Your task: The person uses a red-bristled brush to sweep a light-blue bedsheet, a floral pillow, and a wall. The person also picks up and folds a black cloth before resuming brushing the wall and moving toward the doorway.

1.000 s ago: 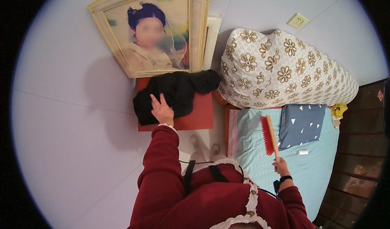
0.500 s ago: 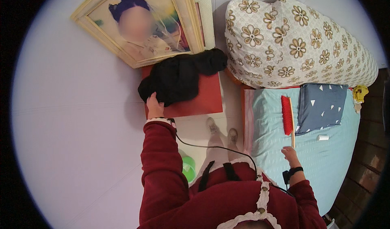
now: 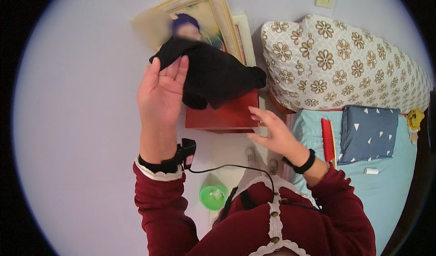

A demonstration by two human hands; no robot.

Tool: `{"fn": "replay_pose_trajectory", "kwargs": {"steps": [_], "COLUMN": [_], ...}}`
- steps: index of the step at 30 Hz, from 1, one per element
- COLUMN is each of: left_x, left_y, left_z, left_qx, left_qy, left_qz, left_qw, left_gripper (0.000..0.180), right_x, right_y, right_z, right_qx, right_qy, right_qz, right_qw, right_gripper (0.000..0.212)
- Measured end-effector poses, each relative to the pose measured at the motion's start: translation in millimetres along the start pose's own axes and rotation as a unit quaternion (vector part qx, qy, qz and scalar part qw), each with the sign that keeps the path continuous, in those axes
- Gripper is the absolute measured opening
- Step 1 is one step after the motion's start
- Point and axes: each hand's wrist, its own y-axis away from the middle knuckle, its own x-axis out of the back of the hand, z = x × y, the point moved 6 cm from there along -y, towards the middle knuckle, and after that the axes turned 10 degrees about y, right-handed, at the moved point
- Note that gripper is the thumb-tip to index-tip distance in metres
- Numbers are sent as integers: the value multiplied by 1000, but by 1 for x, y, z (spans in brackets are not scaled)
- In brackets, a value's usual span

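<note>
The black soft cloth garment [image 3: 213, 76] hangs lifted above the red square nightstand [image 3: 222, 115], pinched by the left hand [image 3: 161, 94]; the right hand [image 3: 272, 133], fingers spread and empty, must likely catch its loose end.

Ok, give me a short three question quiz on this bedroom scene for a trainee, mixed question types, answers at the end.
1. True or false: the left hand grips the soft black cloth garment.
2. Where does the red-bristled hand brush lie? A. on the light blue bedsheet B. on the red wooden bedside cabinet
3. Fill in: the right hand holds ____.

Key: 1 true; 2 A; 3 nothing.
</note>
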Motion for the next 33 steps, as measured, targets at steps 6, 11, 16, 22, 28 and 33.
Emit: {"fn": "replay_pose_trajectory", "kwargs": {"steps": [6,11,16,22,28,33], "left_x": [-125,-160,-123,-41,42,59], "left_y": [70,108,132,195,226,249], "left_z": [17,39,75,38,2,-4], "left_qx": [-17,-3,-18,-34,30,31], "left_qy": [-20,-30,-207,-591,-557,-530], "left_qz": [-120,-172,-178,-324,-184,-198], "left_qw": [992,985,962,738,810,824], "left_gripper": [17,24,51,91,65,49], "right_x": [23,35,53,35,-10,5], "right_y": [-4,-7,1,4,20,33], "right_z": [-111,-123,-153,-210,-248,-260], "right_qx": [71,-28,-24,-19,-52,-83], "right_qy": [3,-59,-575,-657,-661,-600], "right_qz": [191,131,52,-91,-155,-18], "right_qw": [979,989,816,748,732,795], "right_gripper": [83,48,35,34,30,29]}}
